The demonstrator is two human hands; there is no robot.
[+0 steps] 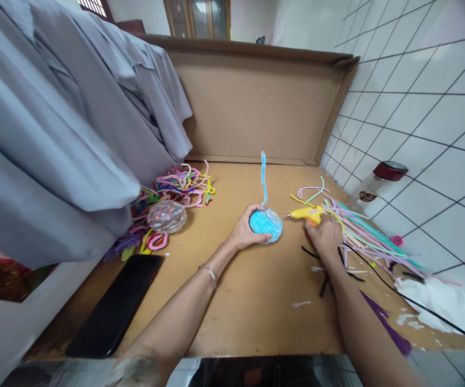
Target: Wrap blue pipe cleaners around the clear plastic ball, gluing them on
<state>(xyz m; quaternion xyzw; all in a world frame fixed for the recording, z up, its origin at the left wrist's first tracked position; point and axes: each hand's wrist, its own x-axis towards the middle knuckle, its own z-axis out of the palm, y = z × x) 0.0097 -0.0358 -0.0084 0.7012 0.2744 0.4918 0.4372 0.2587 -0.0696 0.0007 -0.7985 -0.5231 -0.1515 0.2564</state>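
Note:
Near the middle of the table, my left hand (247,230) is wrapped round a clear round object (265,226) partly covered with coiled light blue pipe cleaner. A loose end of the blue pipe cleaner (263,177) sticks up from it toward the back. To the right, my right hand (324,232) grips a yellow glue gun (307,214) by its orange trigger area. The gun's metal tip points left at the blue coil, with a small gap between them.
Colourful pipe cleaners (184,183) and a clear ball (167,216) lie at the left, above a black phone (115,305). At the right are straight pipe cleaners (371,231), a red-lidded jar (373,185), a black cord (401,295) and white tissue (442,303). Cardboard (256,102) stands behind.

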